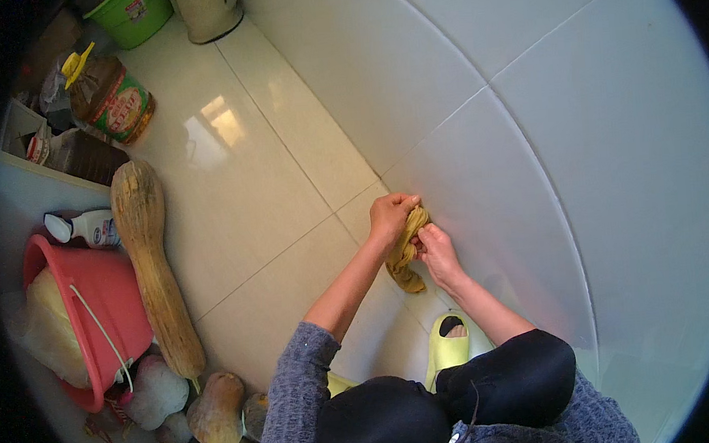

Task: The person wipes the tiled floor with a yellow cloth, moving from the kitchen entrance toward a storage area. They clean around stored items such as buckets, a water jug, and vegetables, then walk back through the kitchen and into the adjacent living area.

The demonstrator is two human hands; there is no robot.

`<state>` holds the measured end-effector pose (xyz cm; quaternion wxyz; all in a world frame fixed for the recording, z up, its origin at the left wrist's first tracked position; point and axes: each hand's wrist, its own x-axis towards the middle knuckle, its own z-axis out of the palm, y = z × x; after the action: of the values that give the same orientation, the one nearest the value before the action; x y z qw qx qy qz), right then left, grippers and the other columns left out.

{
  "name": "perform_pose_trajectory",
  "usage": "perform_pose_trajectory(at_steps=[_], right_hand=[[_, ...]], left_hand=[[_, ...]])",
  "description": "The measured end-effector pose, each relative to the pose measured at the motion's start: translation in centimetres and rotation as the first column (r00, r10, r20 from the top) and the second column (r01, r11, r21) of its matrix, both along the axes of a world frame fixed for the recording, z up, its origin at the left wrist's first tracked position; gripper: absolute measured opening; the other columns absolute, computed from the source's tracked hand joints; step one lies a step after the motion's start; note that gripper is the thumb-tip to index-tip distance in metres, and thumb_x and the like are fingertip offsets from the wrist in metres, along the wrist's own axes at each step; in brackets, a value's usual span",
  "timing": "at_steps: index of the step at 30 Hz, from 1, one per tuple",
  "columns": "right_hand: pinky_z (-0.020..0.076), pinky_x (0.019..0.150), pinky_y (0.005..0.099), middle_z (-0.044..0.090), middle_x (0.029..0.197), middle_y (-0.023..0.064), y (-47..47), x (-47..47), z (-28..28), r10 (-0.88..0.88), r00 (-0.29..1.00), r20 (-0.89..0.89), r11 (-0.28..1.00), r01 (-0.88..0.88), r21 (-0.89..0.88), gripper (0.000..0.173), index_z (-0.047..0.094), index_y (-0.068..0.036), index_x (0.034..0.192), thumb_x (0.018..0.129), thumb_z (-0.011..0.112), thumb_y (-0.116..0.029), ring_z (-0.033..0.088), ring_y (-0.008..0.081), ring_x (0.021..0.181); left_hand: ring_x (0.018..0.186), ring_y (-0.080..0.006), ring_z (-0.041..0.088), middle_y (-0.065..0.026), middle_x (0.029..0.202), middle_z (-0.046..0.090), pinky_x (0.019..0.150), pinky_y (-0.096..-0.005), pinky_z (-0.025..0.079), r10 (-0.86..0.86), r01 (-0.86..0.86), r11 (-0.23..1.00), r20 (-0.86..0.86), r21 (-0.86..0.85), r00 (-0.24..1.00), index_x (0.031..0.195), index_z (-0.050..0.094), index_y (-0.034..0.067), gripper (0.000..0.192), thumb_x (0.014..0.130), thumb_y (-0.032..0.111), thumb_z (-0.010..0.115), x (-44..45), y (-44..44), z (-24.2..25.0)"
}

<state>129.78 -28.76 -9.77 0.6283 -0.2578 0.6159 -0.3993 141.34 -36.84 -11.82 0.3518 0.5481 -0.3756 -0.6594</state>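
Note:
A twisted mustard-yellow cloth (406,256) is held between both hands, near the tiled wall and above the floor. My left hand (392,218) pinches its upper end, with thumb and index finger together. Lower and to the right, my right hand (436,250) grips the middle of the cloth, its fingers partly hidden behind the folds. The cloth's lower end hangs loose below both hands. Beneath them, a lime-green slipper (446,347) is on one foot.
Tiled wall (479,171) rises close on the right. Along the left are a long squash (156,270), a pink bucket (115,297) lying tipped, a spray bottle (96,228), an oil jug (119,102) and smaller squashes (217,412). A green tub (135,18) stands farther off.

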Motion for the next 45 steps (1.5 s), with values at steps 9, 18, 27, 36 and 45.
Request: perform_pose_trajectory(at_steps=[9, 18, 27, 36, 45], right_hand=[[0.0484, 0.073, 0.0306, 0.057, 0.089, 0.0030, -0.7, 0.2, 1.2, 0.079, 0.996, -0.047, 0.997, -0.079, -0.016, 0.017, 0.052, -0.007, 0.096, 0.100, 0.046, -0.023, 0.056, 0.0123, 0.080], [0.0475, 0.072, 0.0305, 0.057, 0.090, 0.0021, -1.0, 0.1, 1.0, 0.066, 0.998, -0.013, 0.998, -0.066, -0.001, 0.014, 0.052, -0.008, 0.096, 0.099, 0.045, -0.020, 0.057, 0.0123, 0.080], [0.0464, 0.074, 0.0294, 0.058, 0.094, 0.0018, -1.0, 0.2, 0.8, 0.031, 1.000, 0.005, 0.999, -0.031, -0.027, 0.014, 0.052, -0.007, 0.102, 0.098, 0.046, -0.019, 0.056, 0.0117, 0.086], [0.0479, 0.079, 0.0332, 0.055, 0.101, 0.0092, 1.7, 0.8, -0.3, 0.091, 0.929, -0.359, 0.921, -0.216, -0.323, 0.025, 0.053, 0.000, 0.106, 0.083, 0.059, 0.002, 0.056, 0.0180, 0.086], [0.0383, 0.074, 0.0353, 0.051, 0.096, 0.0056, -6.9, 5.8, 10.8, -0.430, -0.052, -0.901, 0.497, -0.847, -0.188, 0.033, 0.064, -0.006, 0.107, 0.075, 0.058, -0.009, 0.049, 0.0225, 0.086]], left_hand=[[0.061, -0.0137, 0.060, -0.0089, 0.069, 0.067, 0.060, -0.0312, 0.049, 0.097, -0.097, 0.992, -0.008, -0.074, 0.995, 0.082, 0.072, 0.001, 0.024, 0.082, 0.025, 0.071, 0.4, -0.3, -0.4], [0.060, -0.0129, 0.059, -0.0068, 0.070, 0.068, 0.058, -0.0297, 0.049, 0.109, -0.107, 0.993, 0.042, -0.048, 0.993, 0.083, 0.072, 0.001, 0.021, 0.083, 0.022, 0.070, 0.2, -0.4, -0.6], [0.063, -0.0130, 0.059, -0.0068, 0.070, 0.067, 0.060, -0.0302, 0.049, 0.093, -0.086, 0.994, 0.126, -0.060, 0.988, 0.083, 0.071, 0.000, 0.023, 0.084, 0.024, 0.069, 0.5, -0.3, 0.8], [0.072, -0.0163, 0.062, -0.0064, 0.080, 0.068, 0.068, -0.0313, 0.050, 0.227, -0.185, 0.962, -0.215, 0.199, 0.950, 0.087, 0.069, 0.001, 0.024, 0.087, 0.024, 0.063, 0.2, 2.2, -0.4], [0.105, -0.0222, 0.054, -0.0127, 0.121, 0.049, 0.089, -0.0335, 0.048, 0.375, -0.306, 0.841, 0.074, -0.446, 0.924, 0.119, 0.056, 0.001, 0.030, 0.090, 0.009, 0.056, 2.3, 1.4, 1.4]])
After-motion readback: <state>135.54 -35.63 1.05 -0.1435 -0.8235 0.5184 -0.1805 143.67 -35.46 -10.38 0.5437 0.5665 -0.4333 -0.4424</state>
